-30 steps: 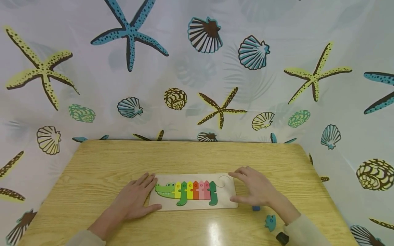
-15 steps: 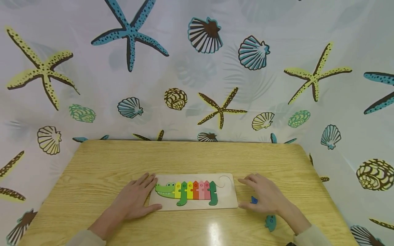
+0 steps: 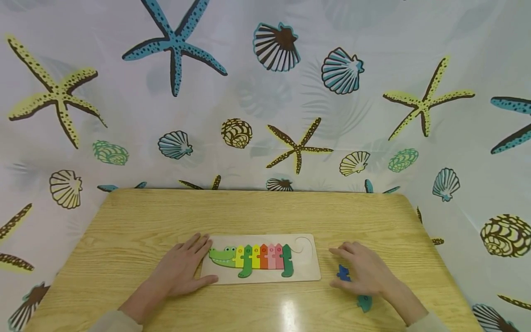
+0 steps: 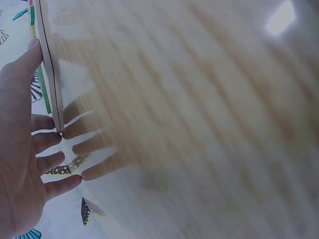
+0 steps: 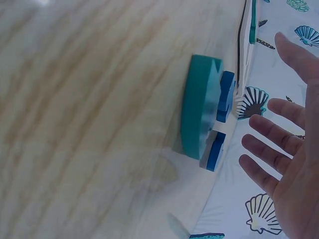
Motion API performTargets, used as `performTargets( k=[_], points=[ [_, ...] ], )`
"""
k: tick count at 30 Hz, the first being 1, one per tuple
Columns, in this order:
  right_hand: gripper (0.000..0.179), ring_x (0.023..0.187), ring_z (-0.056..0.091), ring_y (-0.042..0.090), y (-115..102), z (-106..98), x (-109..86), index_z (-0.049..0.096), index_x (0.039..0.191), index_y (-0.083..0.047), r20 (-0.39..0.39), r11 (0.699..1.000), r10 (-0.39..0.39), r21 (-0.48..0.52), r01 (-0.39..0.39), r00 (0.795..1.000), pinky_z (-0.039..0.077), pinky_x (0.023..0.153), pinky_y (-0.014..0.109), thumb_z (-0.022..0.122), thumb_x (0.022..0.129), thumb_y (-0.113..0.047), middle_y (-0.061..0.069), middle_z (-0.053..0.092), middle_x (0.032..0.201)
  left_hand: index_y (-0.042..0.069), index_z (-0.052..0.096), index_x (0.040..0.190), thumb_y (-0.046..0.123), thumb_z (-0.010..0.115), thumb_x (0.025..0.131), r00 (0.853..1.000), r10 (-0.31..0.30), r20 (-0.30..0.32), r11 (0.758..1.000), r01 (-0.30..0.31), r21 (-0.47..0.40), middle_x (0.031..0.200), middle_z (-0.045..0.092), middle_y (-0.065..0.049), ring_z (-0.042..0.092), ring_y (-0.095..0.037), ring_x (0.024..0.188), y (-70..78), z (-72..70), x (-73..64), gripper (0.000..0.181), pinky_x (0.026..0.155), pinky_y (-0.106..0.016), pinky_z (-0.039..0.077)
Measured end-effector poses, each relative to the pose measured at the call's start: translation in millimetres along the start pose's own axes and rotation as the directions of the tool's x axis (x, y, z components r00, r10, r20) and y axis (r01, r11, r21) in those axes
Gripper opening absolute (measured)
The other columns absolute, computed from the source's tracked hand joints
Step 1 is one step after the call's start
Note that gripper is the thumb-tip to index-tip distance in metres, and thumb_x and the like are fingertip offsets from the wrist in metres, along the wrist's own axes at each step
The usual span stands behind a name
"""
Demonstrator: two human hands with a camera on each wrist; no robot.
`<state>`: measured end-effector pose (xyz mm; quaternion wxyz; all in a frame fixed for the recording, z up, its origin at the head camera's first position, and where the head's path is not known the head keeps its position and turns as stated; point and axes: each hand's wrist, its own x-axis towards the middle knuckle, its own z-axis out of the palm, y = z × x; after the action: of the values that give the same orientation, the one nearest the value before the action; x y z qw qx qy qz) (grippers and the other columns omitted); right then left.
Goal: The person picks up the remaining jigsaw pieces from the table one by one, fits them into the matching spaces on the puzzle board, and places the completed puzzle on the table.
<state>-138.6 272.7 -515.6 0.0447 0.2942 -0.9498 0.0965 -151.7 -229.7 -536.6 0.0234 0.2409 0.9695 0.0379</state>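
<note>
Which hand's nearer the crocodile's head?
Left. The left hand is at the left end of the board, beside the head; the right hand is past the board's right end.

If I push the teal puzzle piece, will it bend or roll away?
The teal puzzle piece probably won't bend, because its sides look thick. It likely won't roll, since it lies flat on the wood-grain table. It might slide easily, as the table looks shiny.

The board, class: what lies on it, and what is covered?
On the board sit a green head and coloured pieces; the curled outline shows bare wood. The left hand hides part of the left edge; what lies under the pieces is hidden.
</note>
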Motion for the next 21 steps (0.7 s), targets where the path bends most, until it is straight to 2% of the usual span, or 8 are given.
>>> performTargets(
  k=[8,17,21],
  points=[
    [0.074,0.102,0.069,0.018,2.0,-0.1,-6.3,0.07,0.138,-0.018,0.01,0.999,0.028,-0.025,-0.028,1.0,0.06,0.082,0.038,0.08,0.083,-0.066,0.001,0.071,0.119,0.006,0.046,0.16,0.082,0.051,0.094,1.0,-0.002,0.009,1.0,0.002,-0.002,0.168,0.043,-0.016,0.043,-0.04,0.155,0.6,-0.5,0.6,0.101,0.115,-0.062,0.046],
    [0.073,0.1,0.068,0.018,6.5,1.9,-9.7,0.071,0.137,-0.016,0.104,0.997,0.062,-0.054,-0.056,0.993,0.06,0.081,0.037,0.079,0.084,-0.066,0.0,0.071,0.117,0.006,0.046,0.16,0.081,0.052,0.093,1.0,-0.003,0.022,1.0,0.004,-0.012,0.168,0.043,-0.016,0.042,-0.041,0.155,0.3,1.3,1.2,0.101,0.116,-0.062,0.046],
    [0.072,0.094,0.064,0.012,7.8,2.7,-10.7,0.071,0.136,-0.017,0.113,0.997,0.066,-0.055,-0.06,0.991,0.056,0.075,0.03,0.079,0.084,-0.066,-0.001,0.071,0.114,0.006,0.046,0.16,0.082,0.051,0.093,1.0,-0.004,0.012,1.0,0.005,-0.011,0.168,0.043,-0.016,0.042,-0.04,0.155,-0.3,1.4,0.4,0.101,0.115,-0.062,0.046]
  ],
)
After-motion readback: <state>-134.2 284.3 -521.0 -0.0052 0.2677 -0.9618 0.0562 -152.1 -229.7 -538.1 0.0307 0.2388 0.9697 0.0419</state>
